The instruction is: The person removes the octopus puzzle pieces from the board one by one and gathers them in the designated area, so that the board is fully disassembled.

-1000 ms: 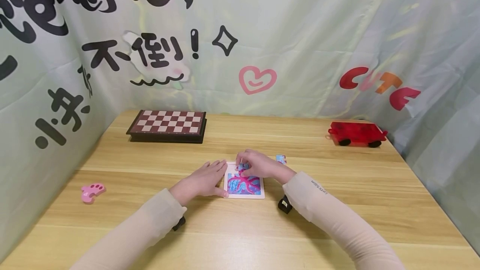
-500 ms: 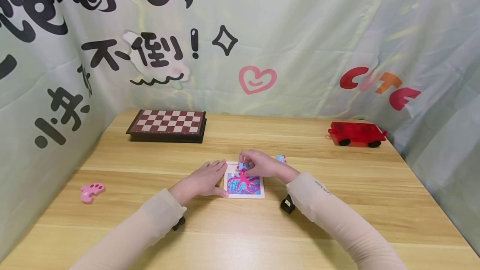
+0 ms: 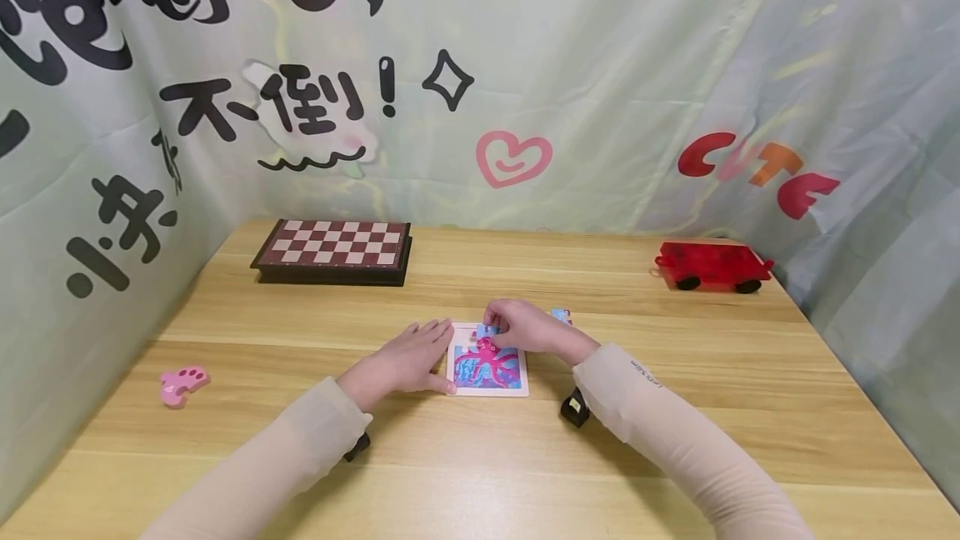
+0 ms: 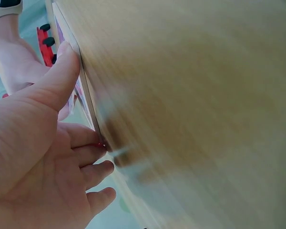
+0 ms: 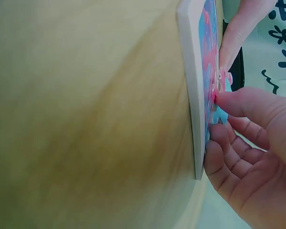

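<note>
A white-rimmed jigsaw puzzle board [image 3: 491, 393] lies mid-table, its lower part filled with a pink octopus on blue. Its upper left shows pale and bare. My left hand [image 3: 408, 361] rests at the board's left side, fingers spread and straight; in the left wrist view its thumb [image 4: 66, 67] lies over the edge. With thumb and fingers, my right hand [image 3: 521, 327] pinches a blue and pink puzzle piece [image 5: 220, 115] at the upper part of the board. The piece stands tilted over the picture in the right wrist view. Another puzzle piece [image 3: 561, 316] lies beyond my right wrist, partly hidden.
A folded checkered board case [image 3: 333, 252] sits at the back left, and a red toy wagon [image 3: 712, 265] at the back right. A pink toy piece [image 3: 182, 386] with dark pink spots lies at the left. Printed cloth [image 3: 600, 90] hangs behind the wooden table [image 3: 465, 473].
My right hand has shifted slightly right over the board, still pinching the piece, and more of the octopus's head shows. My left hand keeps its place.
</note>
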Action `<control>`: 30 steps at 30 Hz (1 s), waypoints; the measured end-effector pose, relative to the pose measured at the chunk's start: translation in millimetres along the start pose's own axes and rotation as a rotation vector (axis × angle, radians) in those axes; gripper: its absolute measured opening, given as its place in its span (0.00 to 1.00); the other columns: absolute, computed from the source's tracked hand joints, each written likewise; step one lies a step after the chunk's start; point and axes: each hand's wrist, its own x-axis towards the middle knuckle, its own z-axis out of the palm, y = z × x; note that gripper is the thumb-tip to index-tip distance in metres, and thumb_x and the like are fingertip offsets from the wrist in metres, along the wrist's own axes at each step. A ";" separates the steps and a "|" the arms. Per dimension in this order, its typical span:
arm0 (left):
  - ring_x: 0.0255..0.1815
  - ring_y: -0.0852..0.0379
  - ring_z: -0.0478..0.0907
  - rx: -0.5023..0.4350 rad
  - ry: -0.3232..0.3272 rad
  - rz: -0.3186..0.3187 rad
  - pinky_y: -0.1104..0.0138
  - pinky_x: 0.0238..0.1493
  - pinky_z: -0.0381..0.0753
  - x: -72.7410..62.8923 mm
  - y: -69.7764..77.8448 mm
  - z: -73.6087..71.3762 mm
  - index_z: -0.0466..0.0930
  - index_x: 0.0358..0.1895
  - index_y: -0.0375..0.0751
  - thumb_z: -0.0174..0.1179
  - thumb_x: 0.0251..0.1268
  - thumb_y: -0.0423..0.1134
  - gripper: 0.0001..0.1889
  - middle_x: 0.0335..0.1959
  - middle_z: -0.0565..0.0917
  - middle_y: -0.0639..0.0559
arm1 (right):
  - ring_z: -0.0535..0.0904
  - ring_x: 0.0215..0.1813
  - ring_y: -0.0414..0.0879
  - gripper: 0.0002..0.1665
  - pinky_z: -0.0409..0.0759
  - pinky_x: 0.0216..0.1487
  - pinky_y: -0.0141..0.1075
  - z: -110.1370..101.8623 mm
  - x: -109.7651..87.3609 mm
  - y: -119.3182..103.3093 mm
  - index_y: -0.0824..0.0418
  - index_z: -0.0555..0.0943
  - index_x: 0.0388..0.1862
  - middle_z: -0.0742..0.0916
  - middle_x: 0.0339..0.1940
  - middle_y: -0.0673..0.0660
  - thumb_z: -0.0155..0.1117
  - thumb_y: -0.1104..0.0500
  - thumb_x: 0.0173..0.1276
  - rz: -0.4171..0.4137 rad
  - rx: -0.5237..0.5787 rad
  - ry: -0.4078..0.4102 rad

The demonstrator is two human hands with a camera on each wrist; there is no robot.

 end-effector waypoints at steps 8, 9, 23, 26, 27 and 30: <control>0.71 0.44 0.46 0.006 0.001 0.004 0.53 0.68 0.44 0.5 -0.1 -0.2 0.52 0.69 0.29 0.57 0.56 0.60 0.47 0.72 0.50 0.40 | 0.72 0.31 0.43 0.05 0.74 0.35 0.33 -2.8 -2.5 5.3 0.60 0.79 0.36 0.79 0.28 0.51 0.60 0.68 0.63 -0.021 0.176 0.008; 0.71 0.44 0.46 0.003 0.002 0.004 0.53 0.68 0.44 0.5 0.0 -0.2 0.52 0.69 0.29 0.57 0.56 0.60 0.47 0.71 0.50 0.40 | 0.72 0.31 0.43 0.05 0.74 0.34 0.33 -3.3 -3.0 5.6 0.61 0.79 0.36 0.79 0.27 0.51 0.59 0.68 0.64 -0.010 0.196 0.013; 0.71 0.44 0.45 0.011 -0.005 -0.002 0.53 0.68 0.43 0.9 1.3 -0.2 0.52 0.69 0.30 0.57 0.56 0.60 0.47 0.72 0.50 0.40 | 0.70 0.25 0.43 0.05 0.72 0.25 0.34 -29.6 -24.7 28.0 0.66 0.80 0.34 0.80 0.25 0.55 0.57 0.65 0.65 0.117 0.352 0.110; 0.71 0.45 0.46 0.008 -0.003 -0.003 0.53 0.68 0.43 0.9 1.1 0.0 0.52 0.69 0.30 0.58 0.56 0.59 0.47 0.72 0.50 0.40 | 0.71 0.24 0.44 0.07 0.72 0.25 0.36 -45.5 -40.3 42.4 0.67 0.80 0.35 0.80 0.25 0.57 0.57 0.64 0.66 0.148 0.335 0.156; 0.71 0.45 0.46 0.010 -0.003 -0.005 0.53 0.68 0.43 0.8 0.9 0.1 0.52 0.69 0.30 0.58 0.56 0.60 0.47 0.72 0.50 0.40 | 0.71 0.25 0.44 0.07 0.73 0.25 0.37 -50.0 -45.4 47.6 0.67 0.80 0.35 0.80 0.25 0.57 0.56 0.64 0.66 0.158 0.320 0.170; 0.71 0.45 0.46 0.013 -0.006 -0.006 0.53 0.69 0.43 0.9 0.5 0.3 0.52 0.69 0.30 0.57 0.56 0.60 0.47 0.72 0.50 0.41 | 0.72 0.29 0.45 0.08 0.74 0.30 0.37 -61.7 -61.0 65.5 0.69 0.80 0.36 0.81 0.27 0.56 0.57 0.64 0.66 0.175 0.272 0.209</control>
